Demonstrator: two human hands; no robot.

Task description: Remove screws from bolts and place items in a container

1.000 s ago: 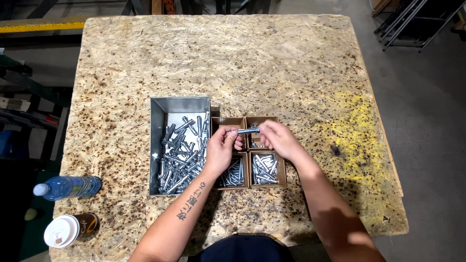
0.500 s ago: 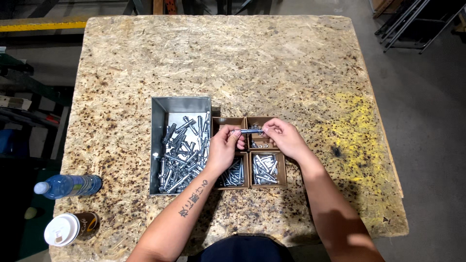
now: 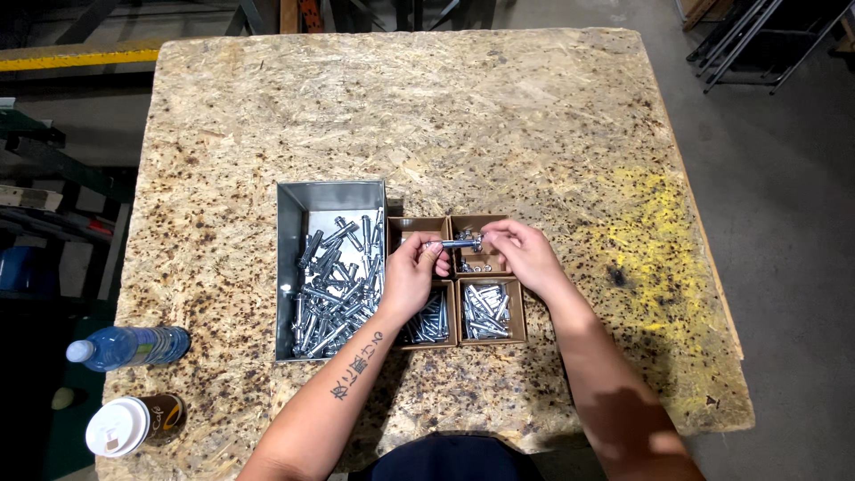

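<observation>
My left hand (image 3: 415, 272) and my right hand (image 3: 519, 252) both grip one silver anchor bolt (image 3: 456, 242), held level above the brown four-compartment cardboard box (image 3: 515, 283). The left fingers pinch its left end, the right fingers its right end. Directly left of the box, a grey metal tray (image 3: 287, 267) holds several loose silver anchor bolts (image 3: 334, 285). The two near compartments hold silver bolt parts (image 3: 485, 312); small pieces lie in the far right compartment. My left hand hides most of the far left compartment.
The chipboard worktable (image 3: 427, 116) has a yellow paint stain (image 3: 650, 240) at the right. A blue water bottle (image 3: 129, 346) lies at the left edge, a lidded paper cup (image 3: 134, 423) stands near it. Metal racks and concrete floor surround the table.
Both hands stay over the box with the bolt between them; the fingers have shifted only slightly along it.
</observation>
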